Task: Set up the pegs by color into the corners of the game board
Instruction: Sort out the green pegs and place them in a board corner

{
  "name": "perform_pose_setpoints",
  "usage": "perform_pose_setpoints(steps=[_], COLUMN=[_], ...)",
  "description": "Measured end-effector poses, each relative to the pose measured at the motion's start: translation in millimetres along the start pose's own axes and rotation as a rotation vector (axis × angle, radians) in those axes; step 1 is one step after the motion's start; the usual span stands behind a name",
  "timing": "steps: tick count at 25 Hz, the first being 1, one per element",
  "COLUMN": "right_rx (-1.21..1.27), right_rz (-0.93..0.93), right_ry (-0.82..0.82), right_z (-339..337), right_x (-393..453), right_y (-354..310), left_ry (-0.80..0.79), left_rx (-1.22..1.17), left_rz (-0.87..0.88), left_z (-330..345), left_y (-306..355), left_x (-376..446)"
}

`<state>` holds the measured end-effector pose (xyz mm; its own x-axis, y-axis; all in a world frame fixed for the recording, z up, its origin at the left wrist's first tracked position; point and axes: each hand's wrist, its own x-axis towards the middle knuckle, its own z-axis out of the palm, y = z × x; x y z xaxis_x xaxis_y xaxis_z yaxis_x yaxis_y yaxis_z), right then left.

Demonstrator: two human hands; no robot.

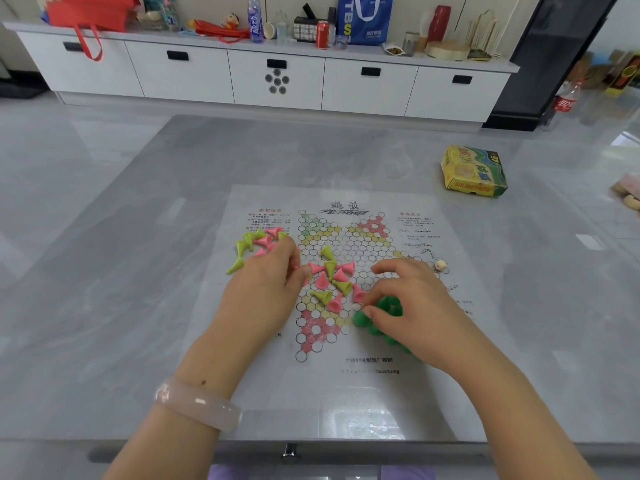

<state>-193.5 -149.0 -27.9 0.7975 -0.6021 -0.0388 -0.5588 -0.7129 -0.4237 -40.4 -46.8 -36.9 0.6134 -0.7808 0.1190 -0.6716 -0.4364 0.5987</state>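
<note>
Hands: left (266,289) loosely curled among pink pegs (337,271), right (412,306) apparently grasping dark green pegs (391,306) on board (346,237).

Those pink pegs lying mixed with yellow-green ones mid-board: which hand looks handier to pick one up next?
Probably the left hand: its fingertips sit right beside the pink pegs, and it looks free. The right hand is busy over the dark green pegs.

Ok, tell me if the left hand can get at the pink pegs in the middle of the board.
Probably yes: the left hand lies beside the pink pegs, fingertips almost touching; nothing lies between.
</note>
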Motion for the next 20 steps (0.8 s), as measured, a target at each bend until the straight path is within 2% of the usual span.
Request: perform_pose_setpoints(steps=[20], right_rx=[-0.052], right_rz=[-0.014], right_ry=[-0.010], right_z=[2.9], right_x=[1.0], right_y=[0.4], left_ry=[-0.043], left_rx=[0.021], left_rz=[-0.003], left_z=[1.9], left_y=[-3.3], left_x=[1.8])
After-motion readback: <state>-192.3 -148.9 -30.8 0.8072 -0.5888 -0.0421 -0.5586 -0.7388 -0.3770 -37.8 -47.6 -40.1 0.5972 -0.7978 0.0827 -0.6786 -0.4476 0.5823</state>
